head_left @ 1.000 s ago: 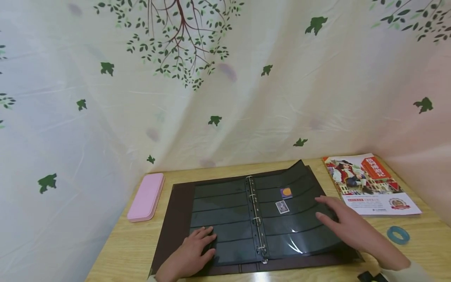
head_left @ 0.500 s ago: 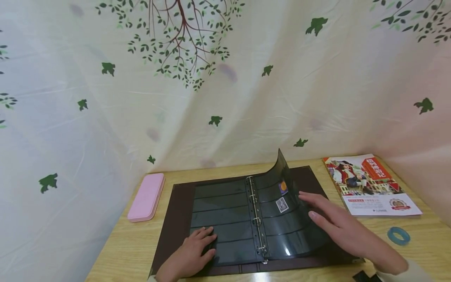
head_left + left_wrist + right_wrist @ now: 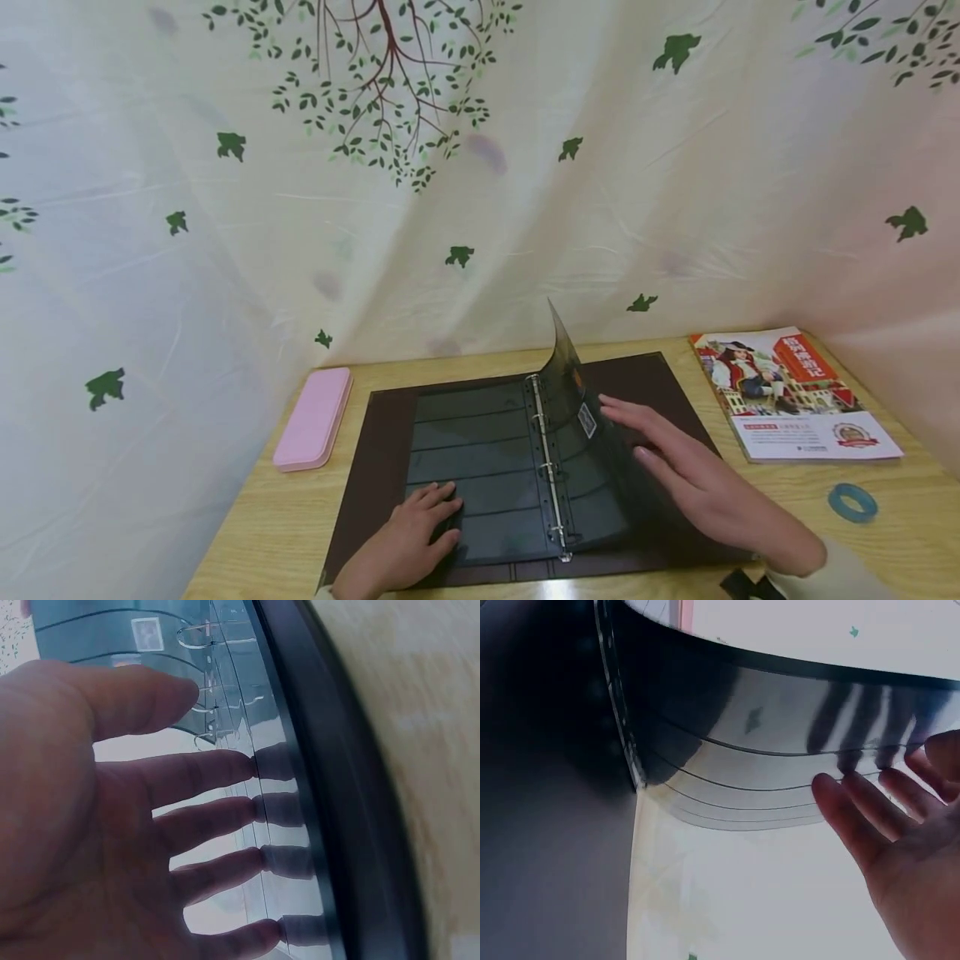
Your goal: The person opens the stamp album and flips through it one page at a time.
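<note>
An album with a dark brown cover (image 3: 390, 433) lies spread on the table, black pocket pages held by a metal ring spine (image 3: 551, 479). My left hand (image 3: 405, 533) rests on the left page (image 3: 480, 454), fingers extended; in the left wrist view its fingertips touch the glossy sheet. The right page (image 3: 558, 358) stands curved upward from the rings. It carries a grey-and-white stamp (image 3: 587, 421) and, partly seen edge-on, a purple-and-orange one (image 3: 577, 379). My right hand (image 3: 690, 475) is behind that page, straight fingers touching its back in the right wrist view (image 3: 885, 825).
A pink case (image 3: 313, 419) lies left of the album. To the right are a magazine (image 3: 795, 392) with a colourful cover and a blue ring-shaped roll (image 3: 852, 503). A patterned cloth (image 3: 525, 208) hangs behind the wooden table (image 3: 247, 533).
My right hand has moved left, and the right page has risen from nearly flat to steeply upright, leaning toward the rings. The left hand has stayed in place.
</note>
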Motion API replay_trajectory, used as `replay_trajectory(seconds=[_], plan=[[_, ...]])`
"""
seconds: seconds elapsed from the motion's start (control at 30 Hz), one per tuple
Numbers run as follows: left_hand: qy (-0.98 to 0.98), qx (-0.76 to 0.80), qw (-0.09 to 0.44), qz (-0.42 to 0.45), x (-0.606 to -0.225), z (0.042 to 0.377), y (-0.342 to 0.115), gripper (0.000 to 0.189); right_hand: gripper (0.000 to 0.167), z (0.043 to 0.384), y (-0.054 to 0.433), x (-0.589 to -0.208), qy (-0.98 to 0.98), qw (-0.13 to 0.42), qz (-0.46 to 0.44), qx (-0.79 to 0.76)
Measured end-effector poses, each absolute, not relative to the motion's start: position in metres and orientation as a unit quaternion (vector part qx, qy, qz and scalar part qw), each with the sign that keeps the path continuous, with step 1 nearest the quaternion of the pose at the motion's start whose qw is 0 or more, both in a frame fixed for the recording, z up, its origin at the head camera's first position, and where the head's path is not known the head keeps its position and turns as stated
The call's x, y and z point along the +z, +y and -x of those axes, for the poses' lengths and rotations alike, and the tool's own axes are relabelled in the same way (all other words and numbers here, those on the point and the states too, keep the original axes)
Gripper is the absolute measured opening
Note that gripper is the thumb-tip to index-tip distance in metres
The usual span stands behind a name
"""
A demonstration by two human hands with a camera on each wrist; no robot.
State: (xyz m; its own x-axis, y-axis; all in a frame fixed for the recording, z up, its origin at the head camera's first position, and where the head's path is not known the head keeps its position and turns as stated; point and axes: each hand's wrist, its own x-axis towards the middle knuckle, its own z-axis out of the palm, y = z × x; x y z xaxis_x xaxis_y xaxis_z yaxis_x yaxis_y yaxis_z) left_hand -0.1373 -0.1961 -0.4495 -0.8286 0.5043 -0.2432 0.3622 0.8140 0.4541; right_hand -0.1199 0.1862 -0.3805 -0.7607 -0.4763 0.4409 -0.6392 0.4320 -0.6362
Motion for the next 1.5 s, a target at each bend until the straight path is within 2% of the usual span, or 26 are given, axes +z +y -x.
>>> replay_trajectory(seconds=[0.13, 0.4, 0.63, 0.8, 1.03, 1.17, 1.4, 1.5], plan=[[0.935, 0.203, 0.175, -0.231, -0.450, 0.136, -0.196, 0.049, 0.059, 0.122, 0.173, -0.378, -0.821, 0.116, -0.359, 0.427], [0.935, 0.201, 0.172, -0.235, -0.450, 0.136, -0.196, 0.049, 0.057, 0.127, 0.152, -0.378, -0.815, 0.096, -0.365, 0.440], [0.937, 0.200, 0.170, -0.232, -0.450, 0.136, -0.196, 0.049, 0.054, 0.132, 0.141, -0.394, -0.820, 0.060, -0.374, 0.428], [0.937, 0.201, 0.169, -0.231, -0.451, 0.136, -0.197, 0.049, 0.051, 0.136, 0.137, -0.410, -0.836, 0.003, -0.354, 0.420], [0.939, 0.210, 0.144, -0.230, -0.450, 0.139, -0.200, 0.046, 0.058, 0.140, 0.133, -0.434, -0.867, -0.095, -0.305, 0.384], [0.939, 0.241, 0.104, -0.222, -0.445, 0.145, -0.207, 0.040, 0.057, 0.142, 0.130, -0.441, -0.867, -0.109, -0.310, 0.376], [0.923, 0.332, -0.080, -0.176, -0.417, 0.150, -0.216, 0.033, 0.049, 0.145, 0.124, -0.443, -0.869, -0.101, -0.331, 0.353], [0.914, 0.339, -0.116, -0.190, -0.408, 0.150, -0.217, 0.035, 0.048, 0.145, 0.120, -0.444, -0.875, -0.090, -0.340, 0.334]])
